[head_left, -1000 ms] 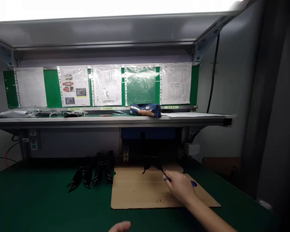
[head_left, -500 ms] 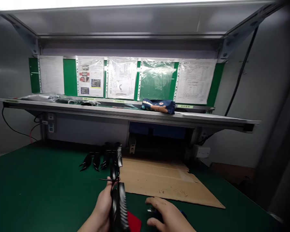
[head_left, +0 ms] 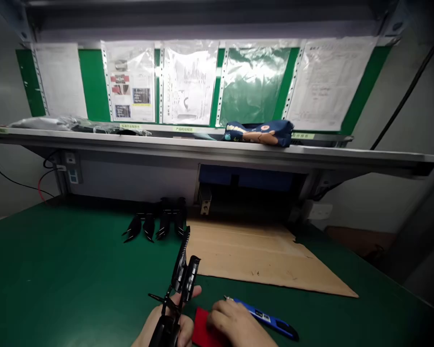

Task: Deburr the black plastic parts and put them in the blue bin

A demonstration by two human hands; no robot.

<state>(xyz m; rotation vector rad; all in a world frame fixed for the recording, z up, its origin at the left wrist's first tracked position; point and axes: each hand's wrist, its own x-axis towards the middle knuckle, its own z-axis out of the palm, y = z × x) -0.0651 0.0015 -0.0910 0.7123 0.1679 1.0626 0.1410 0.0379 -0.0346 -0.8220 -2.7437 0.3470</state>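
My left hand (head_left: 186, 327) is wrapped round a black, branched plastic part (head_left: 179, 277) with ribbed, curved blades, held upright and tilted near the bottom centre. To its right, my right hand (head_left: 231, 318) rests with bent fingers on a red cloth-like piece (head_left: 203, 330) lying on the table; its fingertips press on or grip that piece. Just beyond the right hand lies a blue utility knife (head_left: 267, 318), its tip close to the knuckles.
Similar black parts (head_left: 169, 217) lie at the back of the green table (head_left: 75, 270). A flat cardboard sheet (head_left: 253, 255) covers the centre right. Above, a shelf (head_left: 159, 147) holds a dark blue pouch (head_left: 260, 133) and plastic bags (head_left: 58, 123).
My right hand has moved left and down from the knife onto the red piece, uncovering the knife. The black part has turned in my left hand. The head view has tilted down.
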